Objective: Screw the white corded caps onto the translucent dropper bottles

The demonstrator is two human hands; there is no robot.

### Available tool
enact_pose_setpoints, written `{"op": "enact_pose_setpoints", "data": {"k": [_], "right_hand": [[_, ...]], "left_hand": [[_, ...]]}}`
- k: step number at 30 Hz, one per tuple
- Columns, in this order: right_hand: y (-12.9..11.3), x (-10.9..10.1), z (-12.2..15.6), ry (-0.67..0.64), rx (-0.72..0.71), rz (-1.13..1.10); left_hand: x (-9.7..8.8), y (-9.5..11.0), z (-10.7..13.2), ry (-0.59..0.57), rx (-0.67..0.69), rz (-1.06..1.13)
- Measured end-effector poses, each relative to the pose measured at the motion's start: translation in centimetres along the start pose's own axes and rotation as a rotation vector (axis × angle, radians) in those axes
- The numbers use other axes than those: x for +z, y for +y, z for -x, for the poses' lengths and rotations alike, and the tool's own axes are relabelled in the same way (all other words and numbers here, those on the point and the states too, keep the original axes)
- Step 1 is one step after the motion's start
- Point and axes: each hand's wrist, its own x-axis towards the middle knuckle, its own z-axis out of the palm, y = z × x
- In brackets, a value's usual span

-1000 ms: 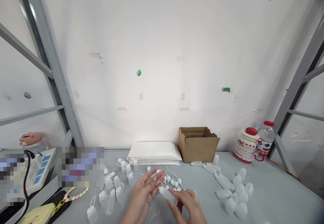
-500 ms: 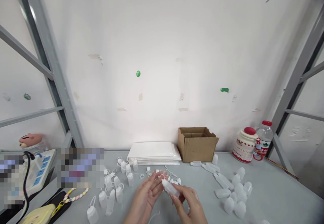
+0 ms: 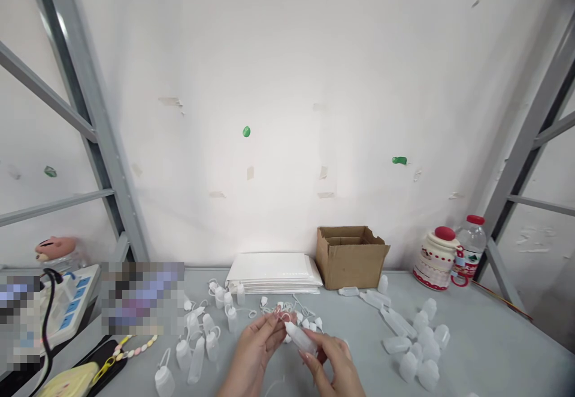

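My right hand (image 3: 335, 364) grips a small translucent white squeeze bottle (image 3: 302, 339) by its lower body, thumb below and fingers above. The bottle lies tilted, its nozzle end pointing up and left. At that end, my left hand (image 3: 258, 346) has its thumb and fingers closed around a thin white cap loop (image 3: 284, 317); the exact grip is partly hidden by the fingers. Just behind the hands lie several loose white caps with straps (image 3: 306, 313). On the left stand several capped bottles (image 3: 183, 354), with one capped bottle (image 3: 196, 361) leaning among them.
Several uncapped bottles (image 3: 398, 323) and rounded white bottles (image 3: 427, 373) lie on the right. At the wall are a stack of white envelopes (image 3: 274, 272), a cardboard box (image 3: 350, 265), a decorated jar (image 3: 435, 259) and a plastic bottle (image 3: 471, 244). A power strip (image 3: 78, 304) sits far left.
My left fingers, spread open beside the nozzle before, have closed together at the cap loop. The bottle in my right hand has shifted slightly left.
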Motion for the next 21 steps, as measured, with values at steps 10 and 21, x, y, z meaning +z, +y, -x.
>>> {"op": "enact_pose_setpoints", "data": {"k": [10, 21], "right_hand": [[-0.04, 0.24, 0.29, 0.021, -0.006, 0.006], [-0.40, -0.05, -0.11, -0.051, 0.121, -0.053]], "left_hand": [[0.41, 0.52, 0.24, -0.008, 0.098, -0.189], [1.02, 0.53, 0.34, 0.015, 0.038, -0.077]]}}
